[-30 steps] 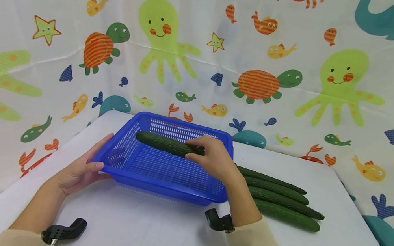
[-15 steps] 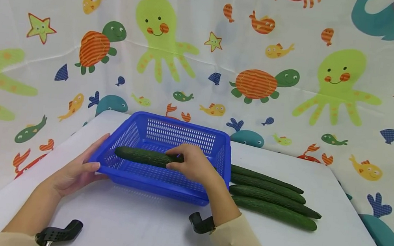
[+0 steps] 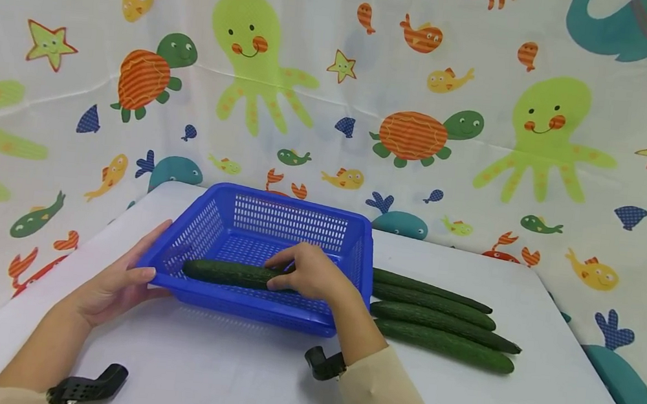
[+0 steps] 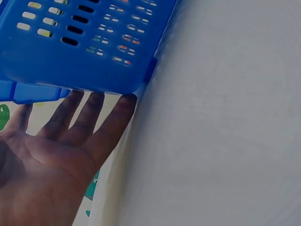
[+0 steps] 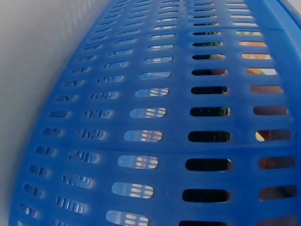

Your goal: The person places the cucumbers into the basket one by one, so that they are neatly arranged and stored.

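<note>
A dark green cucumber [image 3: 225, 273] lies lengthwise low inside a blue plastic basket [image 3: 266, 314], along its near side. My right hand [image 3: 311, 272] reaches over the basket's near right part and holds the cucumber's right end between thumb and fingers. In the right wrist view the slotted basket wall [image 5: 174, 150] covers most of that hand, with dark green showing through its slots. My left hand [image 3: 119, 283] holds the basket at its left side, thumb on the rim and fingers outside. The left wrist view shows the left fingertips [image 4: 126, 102] against the basket's outer wall.
Several more cucumbers [image 3: 444, 344] lie side by side on the white table [image 3: 562, 394], right of the basket, their left ends close to its right wall. Behind the table hangs a white curtain [image 3: 319, 130] printed with sea animals.
My right hand has lowered the cucumber and shifted it toward the near left of the basket. The left hand stays on the basket. The head view has turned slightly right.
</note>
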`<act>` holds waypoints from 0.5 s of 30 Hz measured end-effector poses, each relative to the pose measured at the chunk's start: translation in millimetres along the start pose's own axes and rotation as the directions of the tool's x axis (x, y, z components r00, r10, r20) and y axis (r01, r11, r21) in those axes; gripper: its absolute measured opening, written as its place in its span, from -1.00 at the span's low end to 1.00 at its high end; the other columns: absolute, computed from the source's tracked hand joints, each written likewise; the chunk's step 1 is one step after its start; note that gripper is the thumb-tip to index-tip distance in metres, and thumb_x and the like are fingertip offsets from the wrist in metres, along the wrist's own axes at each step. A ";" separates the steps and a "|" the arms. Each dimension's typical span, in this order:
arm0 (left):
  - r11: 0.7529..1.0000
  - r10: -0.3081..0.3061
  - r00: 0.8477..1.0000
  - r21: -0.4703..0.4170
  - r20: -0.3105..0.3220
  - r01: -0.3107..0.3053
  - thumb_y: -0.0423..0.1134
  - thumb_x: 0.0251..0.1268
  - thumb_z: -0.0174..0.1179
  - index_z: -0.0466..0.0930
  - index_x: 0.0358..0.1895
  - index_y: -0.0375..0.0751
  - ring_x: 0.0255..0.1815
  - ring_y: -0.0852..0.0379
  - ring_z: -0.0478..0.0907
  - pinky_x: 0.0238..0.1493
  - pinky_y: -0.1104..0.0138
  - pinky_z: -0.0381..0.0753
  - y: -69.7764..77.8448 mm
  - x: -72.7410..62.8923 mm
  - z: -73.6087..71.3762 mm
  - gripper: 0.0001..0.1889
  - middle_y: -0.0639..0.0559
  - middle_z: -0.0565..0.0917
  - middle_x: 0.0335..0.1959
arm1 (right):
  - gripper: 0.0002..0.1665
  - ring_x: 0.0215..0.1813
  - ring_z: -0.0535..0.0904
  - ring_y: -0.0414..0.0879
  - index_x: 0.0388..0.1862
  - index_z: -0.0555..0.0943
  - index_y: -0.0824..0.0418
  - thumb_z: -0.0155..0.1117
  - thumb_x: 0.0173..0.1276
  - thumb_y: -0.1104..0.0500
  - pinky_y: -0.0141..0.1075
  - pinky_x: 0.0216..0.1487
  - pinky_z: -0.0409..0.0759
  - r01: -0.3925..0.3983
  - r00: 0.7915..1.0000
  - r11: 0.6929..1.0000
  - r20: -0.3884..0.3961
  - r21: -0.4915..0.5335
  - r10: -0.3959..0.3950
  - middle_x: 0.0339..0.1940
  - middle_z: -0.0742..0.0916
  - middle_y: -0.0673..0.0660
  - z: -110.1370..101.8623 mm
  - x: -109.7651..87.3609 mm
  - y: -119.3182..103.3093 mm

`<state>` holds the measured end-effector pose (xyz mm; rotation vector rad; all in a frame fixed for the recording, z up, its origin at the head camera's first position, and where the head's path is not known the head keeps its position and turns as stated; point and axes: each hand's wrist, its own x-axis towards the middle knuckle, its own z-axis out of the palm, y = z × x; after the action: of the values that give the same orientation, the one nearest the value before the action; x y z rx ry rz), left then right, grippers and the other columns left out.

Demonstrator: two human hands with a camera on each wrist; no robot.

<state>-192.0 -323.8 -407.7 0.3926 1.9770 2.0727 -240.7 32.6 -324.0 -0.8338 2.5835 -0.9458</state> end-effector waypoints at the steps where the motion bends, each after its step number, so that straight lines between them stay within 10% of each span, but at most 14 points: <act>1: 1.000 -0.001 1.000 0.002 -0.003 0.001 -0.15 0.56 -0.01 -0.25 0.65 0.59 0.50 0.08 0.13 0.31 -0.09 0.58 0.4 -0.2 -0.2 -0.17 -0.19 -0.40 0.71 | -0.64 0.18 0.66 -0.04 0.13 0.78 0.04 0.49 0.36 0.14 -0.21 0.09 0.67 0.003 1.000 1.000 0.008 -0.005 -0.003 0.09 0.81 -0.01 0.0 0.7 0.2; 15: 1.000 0.014 1.000 -0.002 -0.005 -0.014 -0.14 0.58 -0.03 -0.26 0.66 0.55 0.39 0.33 0.37 0.31 -0.07 0.59 -0.7 -1.4 1.6 -0.19 -0.19 -0.32 0.69 | -0.68 0.06 0.68 -0.16 0.02 0.82 -0.03 0.56 0.28 0.13 -0.23 0.08 0.66 -0.050 0.995 0.998 0.083 -0.026 0.052 -0.07 0.82 -0.08 1.5 0.9 1.4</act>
<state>-190.1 -322.7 -408.3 0.4023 1.9797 2.0861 -241.3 32.2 -326.1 -0.7920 2.5372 -0.8486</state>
